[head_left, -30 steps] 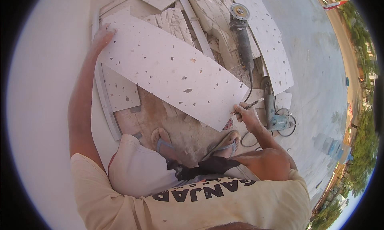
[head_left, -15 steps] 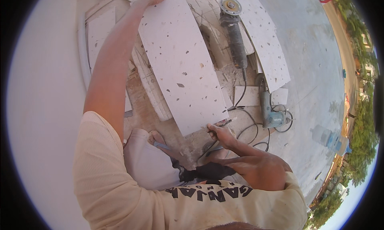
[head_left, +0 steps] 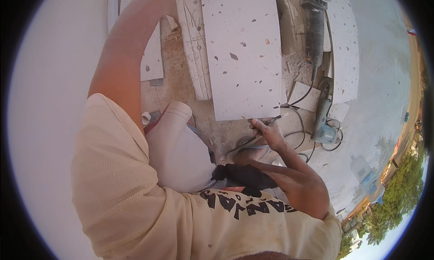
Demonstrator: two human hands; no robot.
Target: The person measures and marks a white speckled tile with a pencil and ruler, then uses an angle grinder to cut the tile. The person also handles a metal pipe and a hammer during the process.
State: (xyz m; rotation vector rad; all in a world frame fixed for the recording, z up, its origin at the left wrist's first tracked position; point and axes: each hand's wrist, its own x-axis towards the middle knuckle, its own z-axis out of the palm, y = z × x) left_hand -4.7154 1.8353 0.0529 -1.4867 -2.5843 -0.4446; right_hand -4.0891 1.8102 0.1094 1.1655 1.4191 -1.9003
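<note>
A long white tile (head_left: 244, 56) with dark and brown flecks lies lengthwise in front of me. My right hand (head_left: 266, 129) is closed at its near edge, fingertips against the corner area. A slim dark pen-like stick (head_left: 274, 119) with a pale end pokes out from between the fingers; its exact kind is hard to tell. My left forearm (head_left: 129, 38) stretches forward along the left side, and the hand itself is beyond the upper edge of the picture.
Right of the tile lie an angle grinder (head_left: 313, 29) and a teal-and-grey power tool (head_left: 324, 119) with looping black cables (head_left: 300, 128). Another flecked tile (head_left: 346, 56) is farther right. A rough pale block (head_left: 194, 47) flanks the tile's left. A white wall (head_left: 58, 101) rises at left.
The view has shifted, so the tile and tools appear farther right and higher. My left hand has gone out of the picture. My right hand has stayed at the tile's near edge.
</note>
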